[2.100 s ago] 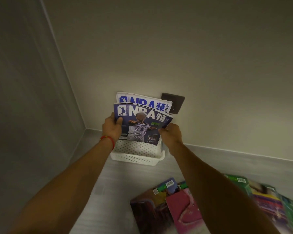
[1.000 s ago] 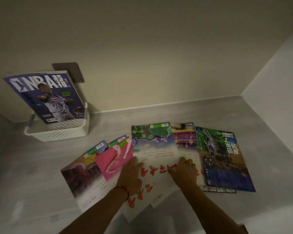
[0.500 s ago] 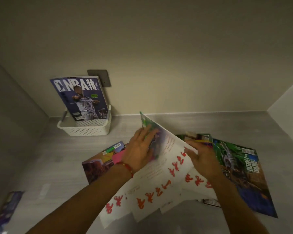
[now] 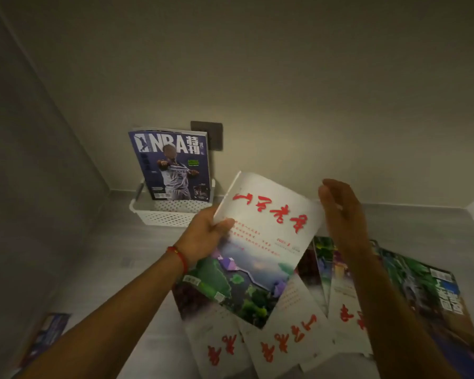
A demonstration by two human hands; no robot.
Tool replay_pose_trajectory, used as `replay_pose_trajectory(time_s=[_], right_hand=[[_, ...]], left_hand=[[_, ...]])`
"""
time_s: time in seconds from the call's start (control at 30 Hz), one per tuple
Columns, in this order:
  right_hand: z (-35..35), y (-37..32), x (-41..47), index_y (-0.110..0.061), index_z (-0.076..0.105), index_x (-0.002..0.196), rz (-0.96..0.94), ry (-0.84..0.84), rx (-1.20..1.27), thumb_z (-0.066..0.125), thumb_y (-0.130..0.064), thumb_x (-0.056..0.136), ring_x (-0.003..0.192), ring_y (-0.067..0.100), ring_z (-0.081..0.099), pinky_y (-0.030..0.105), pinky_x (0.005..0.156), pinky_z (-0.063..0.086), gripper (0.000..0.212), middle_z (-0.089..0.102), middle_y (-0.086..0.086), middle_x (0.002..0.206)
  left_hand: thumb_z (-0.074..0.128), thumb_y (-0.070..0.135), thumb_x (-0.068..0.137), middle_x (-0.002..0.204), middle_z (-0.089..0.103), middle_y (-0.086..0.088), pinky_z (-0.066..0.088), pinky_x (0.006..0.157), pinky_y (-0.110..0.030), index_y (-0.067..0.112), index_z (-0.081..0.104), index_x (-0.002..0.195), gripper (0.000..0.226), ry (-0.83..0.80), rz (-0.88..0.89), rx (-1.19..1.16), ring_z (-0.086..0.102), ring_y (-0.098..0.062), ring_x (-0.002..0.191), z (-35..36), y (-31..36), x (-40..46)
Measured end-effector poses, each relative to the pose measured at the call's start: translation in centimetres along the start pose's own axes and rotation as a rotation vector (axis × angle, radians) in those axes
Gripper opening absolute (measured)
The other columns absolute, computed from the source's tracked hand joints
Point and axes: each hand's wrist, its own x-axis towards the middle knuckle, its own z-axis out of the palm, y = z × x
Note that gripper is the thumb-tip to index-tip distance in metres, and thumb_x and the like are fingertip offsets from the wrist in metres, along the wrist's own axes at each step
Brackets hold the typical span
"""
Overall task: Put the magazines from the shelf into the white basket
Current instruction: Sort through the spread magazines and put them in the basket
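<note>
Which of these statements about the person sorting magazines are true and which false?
1. The left hand grips a white magazine with red writing. True.
2. The white basket holds nothing. False: a basketball magazine stands upright in it.
3. The right hand grips the basket. False: it is open, beside the held magazine.
4. More magazines lie on the shelf. True.

A pale grey wood-grain shelf (image 4: 115, 255) meets the back wall and a side panel at left; the white basket (image 4: 170, 214) stands on it near the back left corner; overlapping magazines (image 4: 293, 340) lie fanned across its front right; another magazine (image 4: 45, 336) lies apart at the front left edge.
</note>
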Motion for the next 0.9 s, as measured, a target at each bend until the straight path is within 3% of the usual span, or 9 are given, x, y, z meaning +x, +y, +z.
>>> replay_pose_trajectory(time_s=[0.03,0.1,0.17,0.23,0.33,0.47,0.57,0.73,0.9], right_hand=[[1.7,0.8,-0.9,-0.025,0.062,0.116,0.164,-0.050,0.147,0.048,-0.050,0.097,0.096,0.005,0.065,0.032,0.080,0.054,0.034,0.068,-0.008,0.109],[5.7,1.3,-2.8,-0.025,0.070,0.111,0.517,-0.365,0.563,0.045,-0.054,0.095,0.105,0.025,0.068,0.041,0.079,0.057,0.042,0.072,0.003,0.115],[9.2,0.5,-4.1,-0.024,0.069,0.116,0.651,-0.525,0.821,0.046,-0.053,0.093,0.111,0.027,0.067,0.043,0.081,0.059,0.044,0.070,0.007,0.120],[12.0,-0.7,-3.7,-0.025,0.067,0.116,0.511,-0.503,0.661,0.050,-0.040,0.098,0.108,0.025,0.068,0.045,0.083,0.058,0.029,0.071,0.007,0.120],[15.1,-3.0,-1.2,-0.017,0.062,0.119,0.037,-0.452,0.218,0.052,-0.013,0.099,0.106,0.016,0.067,0.031,0.087,0.055,0.023,0.070,0.000,0.118],[18.7,-7.9,3.2,-0.009,0.069,0.104,-0.314,-0.297,-0.163,0.063,-0.015,0.092,0.083,0.017,0.069,0.012,0.063,0.051,0.015,0.073,0.003,0.097],[20.7,-10.4,6.4,-0.007,0.072,0.097,-0.388,-0.182,-0.245,0.067,-0.019,0.088,0.076,0.014,0.069,0.001,0.058,0.044,0.015,0.076,0.004,0.096],[23.9,-10.5,9.2,-0.006,0.073,0.100,-0.361,-0.210,-0.382,0.068,-0.027,0.087,0.079,0.017,0.071,0.010,0.058,0.046,0.025,0.076,0.006,0.105],[26.5,-8.0,10.9,-0.005,0.073,0.092,-0.211,-0.272,-0.401,0.068,-0.028,0.088,0.071,0.014,0.065,0.013,0.055,0.046,0.024,0.076,0.009,0.102]], left_hand=[[0.059,0.016,0.097,0.114,0.073,-0.009,0.062,0.082,-0.041,0.012,0.062,0.123,0.026,0.032,-0.030,-0.053,0.071,-0.030,0.105,-1.4,-0.3,-0.1],[0.059,0.019,0.097,0.118,0.073,-0.008,0.061,0.085,-0.047,0.014,0.062,0.125,0.029,0.066,-0.063,-0.137,0.072,-0.026,0.106,-4.2,-0.8,-0.2],[0.060,0.021,0.096,0.119,0.072,-0.006,0.061,0.085,-0.047,0.016,0.061,0.125,0.029,0.078,-0.083,-0.178,0.071,-0.026,0.107,-7.0,-1.2,-0.4],[0.060,0.022,0.095,0.118,0.073,-0.004,0.062,0.082,-0.047,0.016,0.060,0.126,0.032,0.101,-0.100,-0.214,0.071,-0.027,0.108,-9.7,-1.5,-0.3],[0.062,0.020,0.094,0.120,0.072,-0.003,0.062,0.080,-0.045,0.015,0.058,0.129,0.036,0.192,-0.055,-0.247,0.071,-0.025,0.107,-13.5,-1.3,0.6],[0.061,0.023,0.096,0.111,0.071,0.005,0.062,0.072,-0.025,0.014,0.063,0.122,0.027,0.422,0.064,-0.065,0.070,-0.014,0.101,-18.4,0.5,3.6],[0.064,0.026,0.093,0.109,0.070,0.007,0.060,0.072,-0.026,0.017,0.067,0.116,0.024,0.548,0.105,0.076,0.069,-0.014,0.097,-21.5,1.7,6.1],[0.063,0.032,0.093,0.124,0.070,-0.007,0.058,0.092,-0.045,0.015,0.068,0.122,0.034,0.560,-0.003,0.256,0.068,-0.027,0.108,-24.5,0.8,10.1],[0.065,0.029,0.092,0.117,0.073,-0.011,0.054,0.084,-0.033,0.011,0.071,0.118,0.032,0.570,-0.064,0.335,0.068,-0.024,0.097,-25.1,-2.2,12.7]])
